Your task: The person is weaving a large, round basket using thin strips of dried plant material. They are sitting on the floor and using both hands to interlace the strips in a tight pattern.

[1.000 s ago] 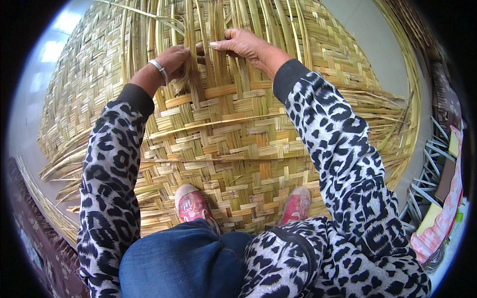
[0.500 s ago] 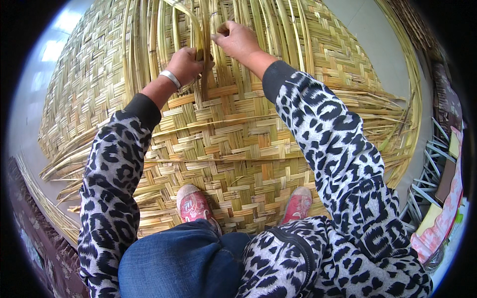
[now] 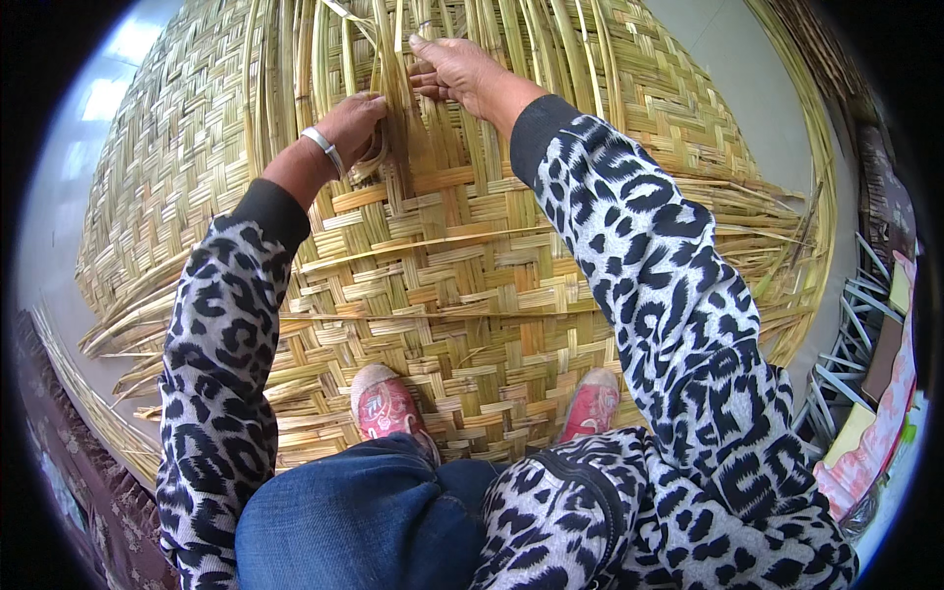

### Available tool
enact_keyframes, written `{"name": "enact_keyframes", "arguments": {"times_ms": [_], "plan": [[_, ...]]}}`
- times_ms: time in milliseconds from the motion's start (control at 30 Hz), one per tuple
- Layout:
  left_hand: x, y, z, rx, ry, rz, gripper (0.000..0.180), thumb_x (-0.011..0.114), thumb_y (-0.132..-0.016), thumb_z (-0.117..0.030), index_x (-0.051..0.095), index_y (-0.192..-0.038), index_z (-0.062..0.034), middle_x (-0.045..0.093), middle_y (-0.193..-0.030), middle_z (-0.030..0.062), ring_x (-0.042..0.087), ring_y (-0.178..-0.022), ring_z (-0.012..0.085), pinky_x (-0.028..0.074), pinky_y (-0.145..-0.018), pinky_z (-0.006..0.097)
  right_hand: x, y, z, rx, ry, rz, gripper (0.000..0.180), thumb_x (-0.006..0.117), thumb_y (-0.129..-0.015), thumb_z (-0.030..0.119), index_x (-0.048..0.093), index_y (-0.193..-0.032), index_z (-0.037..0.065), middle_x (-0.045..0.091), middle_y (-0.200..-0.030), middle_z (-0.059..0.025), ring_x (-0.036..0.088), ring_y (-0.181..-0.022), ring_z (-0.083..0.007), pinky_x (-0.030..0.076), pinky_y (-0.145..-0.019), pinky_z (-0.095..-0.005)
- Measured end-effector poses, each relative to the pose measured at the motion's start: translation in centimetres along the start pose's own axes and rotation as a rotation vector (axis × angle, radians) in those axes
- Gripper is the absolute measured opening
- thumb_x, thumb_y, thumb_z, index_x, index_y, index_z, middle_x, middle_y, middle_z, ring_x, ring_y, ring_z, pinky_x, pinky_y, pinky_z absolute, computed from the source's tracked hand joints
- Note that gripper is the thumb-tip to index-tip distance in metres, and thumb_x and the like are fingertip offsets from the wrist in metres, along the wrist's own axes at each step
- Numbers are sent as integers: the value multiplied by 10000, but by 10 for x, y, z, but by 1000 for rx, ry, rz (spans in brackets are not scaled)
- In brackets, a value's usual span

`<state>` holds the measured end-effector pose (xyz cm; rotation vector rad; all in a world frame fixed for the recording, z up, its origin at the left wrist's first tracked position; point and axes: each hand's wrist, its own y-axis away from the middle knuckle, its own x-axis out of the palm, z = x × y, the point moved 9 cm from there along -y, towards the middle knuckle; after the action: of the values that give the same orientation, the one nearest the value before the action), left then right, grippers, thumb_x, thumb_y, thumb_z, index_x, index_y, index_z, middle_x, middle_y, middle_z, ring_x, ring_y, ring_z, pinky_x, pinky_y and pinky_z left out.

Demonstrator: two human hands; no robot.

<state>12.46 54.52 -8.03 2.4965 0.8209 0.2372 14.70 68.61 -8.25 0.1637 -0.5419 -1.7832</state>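
Note:
A large woven mat of flat yellow-green strips lies under me and spreads across most of the view. Long loose strips run out from its unwoven far edge. My left hand, with a silver bangle on the wrist, is closed around a bunch of these upright strips. My right hand pinches one strip just to the right of it, fingers pointing left. Both sleeves have a black-and-white leopard print.
My two red shoes stand on the near part of the mat, above my blue-trousered knees. Loose strips trail off the mat's left edge. Metal bars and coloured cloth sit at the right.
Both hands have moved farther up the mat into the loose strips. The left hand has closed round a bunch, and the right hand has shifted up and taken a strip.

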Motion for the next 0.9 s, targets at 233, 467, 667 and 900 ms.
{"name": "enact_keyframes", "arguments": {"times_ms": [233, 467, 667, 900], "plan": [[27, 12, -7, -169, -21, 388, 278, 620, -959, -289, 614, -1013, -17, 669, -849, 82, 655, -742, 144, 508, -604, 271, 9, -3, 0, -16, -89, 173, 349, 629, -951, 334, 586, -1164, 60, 668, -958, -47, 657, -903, -184, 576, -771, -356], [33, 8, -2, -202, -36, 432, 299, 758, -854, -298, 650, -969, -44, 665, -724, 26, 648, -606, 112, 501, -517, 247, 1, 12, 6, -18, -410, 42, 281, 661, -916, 221, 582, -1098, 22, 657, -971, -115, 676, -949, -253, 620, -777, -393], [34, 10, -8, -207, -117, 401, 298, 812, -802, -299, 645, -883, -67, 643, -711, 19, 579, -560, 106, 470, -494, 247, -3, 30, 31, 22, -525, 67, 224, 643, -925, 247, 605, -1015, 46, 669, -929, -131, 694, -862, -254, 619, -722, -387], [39, 16, -14, -247, -187, 430, 405, 810, -803, -253, 630, -1049, 15, 674, -823, 77, 671, -708, 176, 590, -652, 331, 6, 20, 59, -42, -289, 42, 377, 820, -782, 269, 615, -1009, 49, 675, -838, -59, 671, -722, -170, 601, -620, -345]]}}
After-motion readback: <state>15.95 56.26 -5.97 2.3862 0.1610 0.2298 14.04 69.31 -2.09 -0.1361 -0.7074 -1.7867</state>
